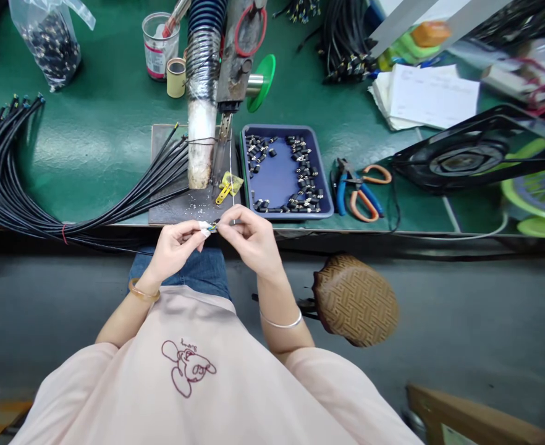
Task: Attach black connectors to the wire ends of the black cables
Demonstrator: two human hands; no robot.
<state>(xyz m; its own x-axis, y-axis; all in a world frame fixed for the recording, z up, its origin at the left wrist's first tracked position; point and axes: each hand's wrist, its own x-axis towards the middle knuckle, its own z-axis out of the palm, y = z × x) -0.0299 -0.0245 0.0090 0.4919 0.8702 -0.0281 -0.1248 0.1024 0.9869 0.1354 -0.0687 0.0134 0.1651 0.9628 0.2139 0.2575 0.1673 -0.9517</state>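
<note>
My left hand [178, 245] pinches the end of a black cable close to the bench edge, with white wrapping on its fingertips. Thin coloured wires [213, 227] stick out from that end, between both hands. My right hand [250, 238] has thumb and forefinger closed at the wire tips; whatever tiny part sits there is too small to name. Just beyond stand the soldering fixture [225, 123] and a yellow clip [226, 188] on a dark metal plate [165, 213]. Right of them is a blue tray [275, 167] with small black connectors [306, 179] in it.
A bundle of black cables [8, 179] curves along the left. A taped exhaust hose [202, 111] hangs over the plate. Pliers [346, 185] and orange-handled cutters [367, 194] lie right of the tray, near a black fan frame [476, 154]. A stool [356, 300] stands below the bench.
</note>
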